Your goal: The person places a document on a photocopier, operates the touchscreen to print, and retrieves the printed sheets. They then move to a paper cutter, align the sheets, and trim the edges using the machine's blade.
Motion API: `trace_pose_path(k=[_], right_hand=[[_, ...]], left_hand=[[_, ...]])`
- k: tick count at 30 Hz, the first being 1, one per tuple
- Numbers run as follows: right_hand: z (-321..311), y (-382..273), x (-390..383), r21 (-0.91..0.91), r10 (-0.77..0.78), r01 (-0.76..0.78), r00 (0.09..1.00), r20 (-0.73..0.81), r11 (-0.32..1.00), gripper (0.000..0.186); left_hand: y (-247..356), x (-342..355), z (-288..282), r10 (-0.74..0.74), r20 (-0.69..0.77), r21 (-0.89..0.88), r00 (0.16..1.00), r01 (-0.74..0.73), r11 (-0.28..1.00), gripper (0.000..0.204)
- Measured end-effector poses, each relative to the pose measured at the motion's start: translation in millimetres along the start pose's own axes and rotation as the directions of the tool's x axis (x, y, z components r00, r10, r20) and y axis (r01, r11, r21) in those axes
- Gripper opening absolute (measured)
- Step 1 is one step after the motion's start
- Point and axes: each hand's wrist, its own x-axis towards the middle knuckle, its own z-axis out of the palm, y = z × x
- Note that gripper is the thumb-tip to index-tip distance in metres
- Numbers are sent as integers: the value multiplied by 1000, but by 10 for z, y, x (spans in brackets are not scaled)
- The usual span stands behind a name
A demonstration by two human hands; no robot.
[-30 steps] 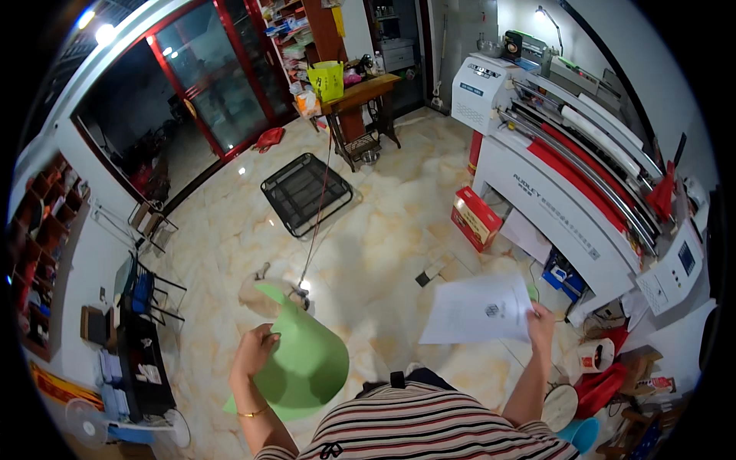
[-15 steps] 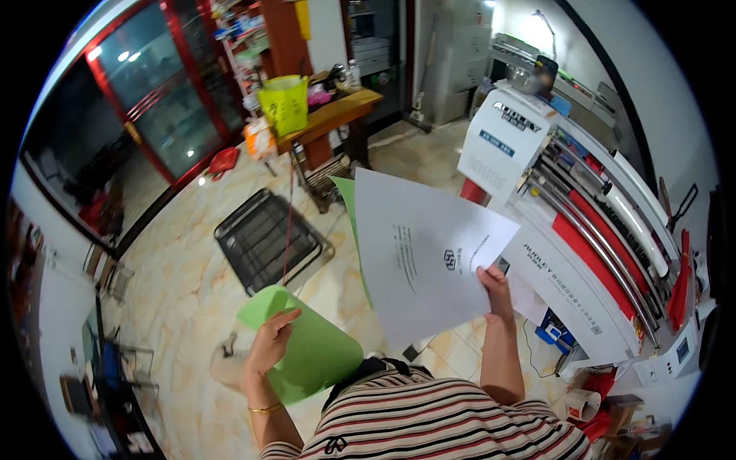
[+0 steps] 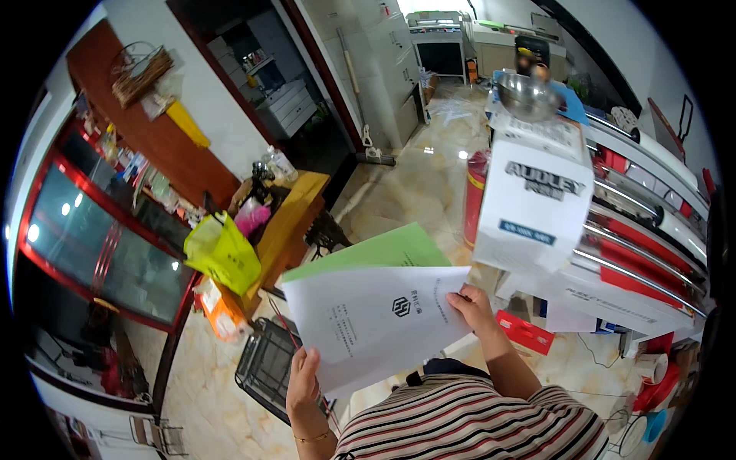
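A white printed sheet (image 3: 368, 333) with a dark emblem and small lines of text is held in front of my body. Behind it, a green sheet (image 3: 391, 249) sticks out along the far edge. My right hand (image 3: 477, 310) pinches the sheets at their right edge, thumb on top of the white one. At the lower left corner, my left hand (image 3: 303, 381) is closed on the edge of the sheets, its fingers partly hidden beneath. How many sheets lie under the white one is hidden.
To the right stands a large white roller machine (image 3: 533, 192) with a metal bowl (image 3: 525, 93) on top and a red cylinder (image 3: 475, 195) beside it. At left, a wooden table (image 3: 295, 222) carries a yellow-green bag (image 3: 222, 251). A black framed rack (image 3: 264, 360) lies on the floor.
My left hand has brought the curled green sheet up behind the white one and moved to its corner. The view has swung right, toward the doorway and machine.
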Motion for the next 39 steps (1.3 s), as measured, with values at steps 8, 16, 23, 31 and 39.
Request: trace_pose_path(k=[8, 16, 23, 31, 39], right_hand=[[286, -292, 2525, 29, -103, 100, 987, 123, 995, 25], [109, -871, 4546, -52, -131, 123, 974, -187, 991, 25], [-448, -1257, 5441, -61, -297, 350, 677, -673, 935, 18], [-1766, -1373, 7408, -271, -440, 415, 393, -808, 868, 17], [-3334, -2015, 9703, -567, -598, 193, 298, -744, 801, 38]], left_hand=[[107, 2425, -183, -100, -153, -22, 983, 98, 995, 36], [476, 5482, -130, -100, 363, 183, 926, 34, 983, 31], [826, 7699, 804, -174, 734, 279, 657, -58, 958, 30], [512, 9821, 2344, -332, 669, 397, 665, 57, 916, 40], [651, 11809, 3308, -280, 620, 375, 733, 37, 926, 42]])
